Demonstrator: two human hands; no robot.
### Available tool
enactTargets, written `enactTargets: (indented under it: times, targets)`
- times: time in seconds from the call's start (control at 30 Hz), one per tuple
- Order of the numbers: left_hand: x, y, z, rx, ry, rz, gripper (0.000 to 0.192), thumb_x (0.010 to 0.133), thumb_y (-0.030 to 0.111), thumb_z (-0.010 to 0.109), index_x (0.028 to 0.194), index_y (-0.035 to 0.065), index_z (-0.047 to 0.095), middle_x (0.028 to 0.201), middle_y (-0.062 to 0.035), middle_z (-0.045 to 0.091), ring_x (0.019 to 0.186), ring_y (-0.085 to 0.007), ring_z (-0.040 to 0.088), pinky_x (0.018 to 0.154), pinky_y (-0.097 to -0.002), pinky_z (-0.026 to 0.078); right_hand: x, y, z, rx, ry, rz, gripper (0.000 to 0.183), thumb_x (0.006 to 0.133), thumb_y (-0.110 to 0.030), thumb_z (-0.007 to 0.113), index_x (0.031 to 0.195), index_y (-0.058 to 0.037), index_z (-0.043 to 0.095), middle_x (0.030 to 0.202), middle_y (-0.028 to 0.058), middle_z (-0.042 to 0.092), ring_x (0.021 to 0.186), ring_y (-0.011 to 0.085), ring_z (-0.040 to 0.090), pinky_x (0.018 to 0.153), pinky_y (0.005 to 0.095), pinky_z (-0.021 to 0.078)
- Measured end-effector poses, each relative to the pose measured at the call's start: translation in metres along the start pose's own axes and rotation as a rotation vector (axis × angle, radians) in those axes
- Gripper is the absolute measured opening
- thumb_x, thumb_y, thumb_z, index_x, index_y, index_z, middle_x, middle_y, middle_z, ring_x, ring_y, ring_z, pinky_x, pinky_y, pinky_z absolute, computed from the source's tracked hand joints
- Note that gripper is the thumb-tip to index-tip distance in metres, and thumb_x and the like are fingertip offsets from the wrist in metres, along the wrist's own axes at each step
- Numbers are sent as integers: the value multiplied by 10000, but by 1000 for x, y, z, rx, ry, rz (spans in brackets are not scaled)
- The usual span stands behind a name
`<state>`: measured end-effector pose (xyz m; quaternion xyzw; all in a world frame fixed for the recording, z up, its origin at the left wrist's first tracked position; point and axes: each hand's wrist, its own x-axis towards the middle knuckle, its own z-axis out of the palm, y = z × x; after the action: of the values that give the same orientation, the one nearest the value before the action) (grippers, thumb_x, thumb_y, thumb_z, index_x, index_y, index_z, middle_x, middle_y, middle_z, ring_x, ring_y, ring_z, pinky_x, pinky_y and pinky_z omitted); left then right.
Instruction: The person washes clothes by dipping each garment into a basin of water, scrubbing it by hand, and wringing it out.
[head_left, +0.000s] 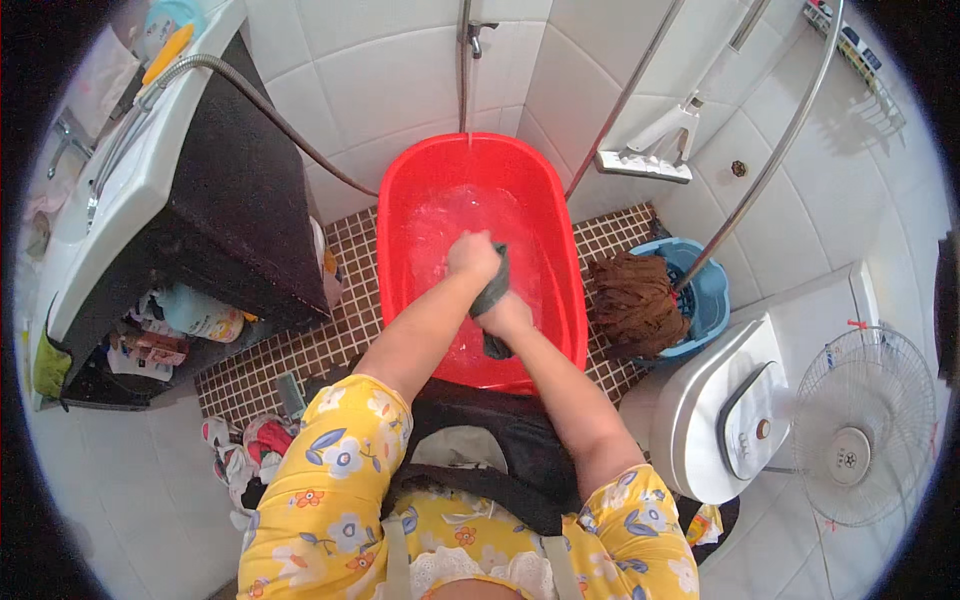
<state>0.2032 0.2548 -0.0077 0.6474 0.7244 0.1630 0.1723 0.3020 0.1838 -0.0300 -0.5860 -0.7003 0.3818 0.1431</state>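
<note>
A dark grey-green cloth (493, 291), bunched and twisted, is stretched between my two hands above a red plastic tub (394, 247). My left hand (474, 256) is closed around its upper end. Lower and to the right, my right hand (507, 315) grips the cloth, whose loose end hangs below the fist. Water (469, 206) with some foam lies in the tub under my hands. A thin stream runs down into it from the wall tap (475, 37). My fingers are partly hidden by the backs of my hands.
At the right, a brown mop head (637, 304) hangs over a blue bucket (709, 300), before a white toilet (697, 420) and a fan (862, 427). A washbasin cabinet (240, 187) with a shower hose (277, 124) stands left. Clothes (251, 454) lie on the tiled floor.
</note>
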Motion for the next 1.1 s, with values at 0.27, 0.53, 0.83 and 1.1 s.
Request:
enactTargets:
  times: [0.27,0.53,0.83,1.1]
  targets:
    - [-19,-51,13,-620,-572,-192,444,836,309,559,1201,58,572,1083,-175,643,1063,-308,608,882,-423,486,-10,13,-8,-469,-175,146,353,751,-292,583,971,-32,678,987,200,670,944,316,650,820,405,508]
    - [-68,-67,-65,-888,-501,520,1127,622,173,827,1464,134,80,1479,-206,181,1234,-362,452,937,-475,442,-28,17,-76,771,-571,89,596,605,-60,698,1175,15,544,1035,118,633,948,232,612,868,360,475]
    - [-67,-61,-97,95,492,1240,645,649,213,700,1246,323,485,1426,-179,301,1179,-375,467,938,-528,443,-18,2,-89,824,-931,235,625,618,-45,738,1211,4,548,1103,122,639,988,246,621,915,377,469]
    - [-79,-34,-119,338,30,1351,541,795,215,532,1315,337,450,1306,-174,481,1050,-352,560,847,-511,503,-39,-50,-98,-8,-871,-135,632,603,-346,824,1134,-69,622,1086,132,650,985,248,626,878,353,476]
